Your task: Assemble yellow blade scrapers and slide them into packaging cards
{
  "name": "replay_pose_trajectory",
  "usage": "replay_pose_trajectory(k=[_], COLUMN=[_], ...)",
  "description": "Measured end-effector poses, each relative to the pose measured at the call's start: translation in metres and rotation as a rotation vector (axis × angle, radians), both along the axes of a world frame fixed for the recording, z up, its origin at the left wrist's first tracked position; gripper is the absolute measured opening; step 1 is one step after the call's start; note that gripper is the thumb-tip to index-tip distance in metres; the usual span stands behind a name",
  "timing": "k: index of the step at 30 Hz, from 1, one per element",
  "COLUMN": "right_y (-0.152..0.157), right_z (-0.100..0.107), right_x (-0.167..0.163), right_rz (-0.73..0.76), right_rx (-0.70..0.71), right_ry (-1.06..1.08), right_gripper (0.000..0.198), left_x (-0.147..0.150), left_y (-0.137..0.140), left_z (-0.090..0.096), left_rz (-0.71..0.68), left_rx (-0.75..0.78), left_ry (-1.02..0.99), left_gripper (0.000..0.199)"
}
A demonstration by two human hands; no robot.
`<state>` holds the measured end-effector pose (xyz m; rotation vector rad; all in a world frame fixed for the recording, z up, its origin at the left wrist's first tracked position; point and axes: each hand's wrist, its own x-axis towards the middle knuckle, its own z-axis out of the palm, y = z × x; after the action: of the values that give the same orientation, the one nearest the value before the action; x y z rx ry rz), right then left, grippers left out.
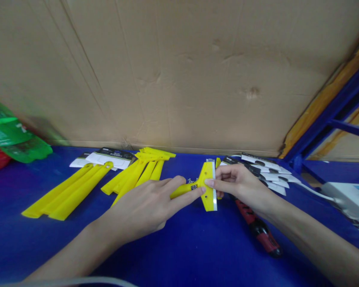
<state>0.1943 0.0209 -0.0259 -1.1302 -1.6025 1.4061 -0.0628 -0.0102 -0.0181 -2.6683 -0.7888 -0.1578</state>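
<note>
A yellow scraper point(208, 175) with a T-shaped head is held over the blue table between my two hands. A silvery blade strip point(214, 205) runs along the right edge of its head. My left hand point(155, 203) is closed round the handle, index finger stretched to the head. From the other side, my right hand point(237, 181) pinches the head near the blade edge. Beyond the handle lie small metal screws point(193, 181). Beneath my right forearm lies a red and black electric screwdriver point(261, 231), its front end partly hidden.
Yellow handles point(74, 191) lie at left by black-and-white header cards point(112, 157). More yellow scraper parts point(146, 167) are piled behind my left hand. Several cards point(269, 171) are stacked at right, near a white box point(350, 201) with a cable. A green bottle point(16, 135) leans far left. Cardboard point(179, 79) walls the back.
</note>
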Motion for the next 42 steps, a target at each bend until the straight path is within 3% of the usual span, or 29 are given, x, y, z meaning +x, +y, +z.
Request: replay_pose_trajectory(k=[5, 9, 12, 15, 21, 31, 35, 42], right_y=[0.008, 0.013, 0.01, 0.005, 0.007, 0.005, 0.004, 0.004], right_z=[-0.001, -0.003, -0.004, -0.006, -0.014, -0.019, -0.02, -0.015], right_x=[-0.004, 0.001, 0.004, 0.001, -0.002, -0.005, -0.006, -0.002], right_rz=[-0.056, -0.134, -0.02, 0.053, 0.062, 0.164, 0.151, 0.18], right_rx=[0.061, 0.394, 0.607, 0.702, 0.749, 0.943, 0.908, 0.724], right_ry=[-0.024, -0.312, -0.569, -0.677, -0.819, -0.963, -0.964, -0.796], right_gripper=[0.039, 0.021, 0.014, 0.017, 0.016, 0.016, 0.019, 0.025], left_x=[-0.008, -0.019, -0.024, -0.024, -0.022, -0.02, -0.02, -0.018], left_y=[0.004, 0.011, 0.015, 0.016, 0.013, 0.014, 0.013, 0.01], left_z=[0.005, 0.013, 0.018, 0.02, 0.018, 0.01, 0.012, 0.014], left_rz=[0.093, 0.221, 0.258, 0.267, 0.272, 0.246, 0.23, 0.225], left_rx=[-0.012, -0.034, -0.054, -0.07, -0.108, -0.089, -0.1, -0.121], left_ry=[-0.046, -0.086, -0.071, -0.034, -0.008, 0.007, 0.007, -0.001], left_gripper=[0.073, 0.065, 0.066, 0.066, 0.065, 0.06, 0.06, 0.066])
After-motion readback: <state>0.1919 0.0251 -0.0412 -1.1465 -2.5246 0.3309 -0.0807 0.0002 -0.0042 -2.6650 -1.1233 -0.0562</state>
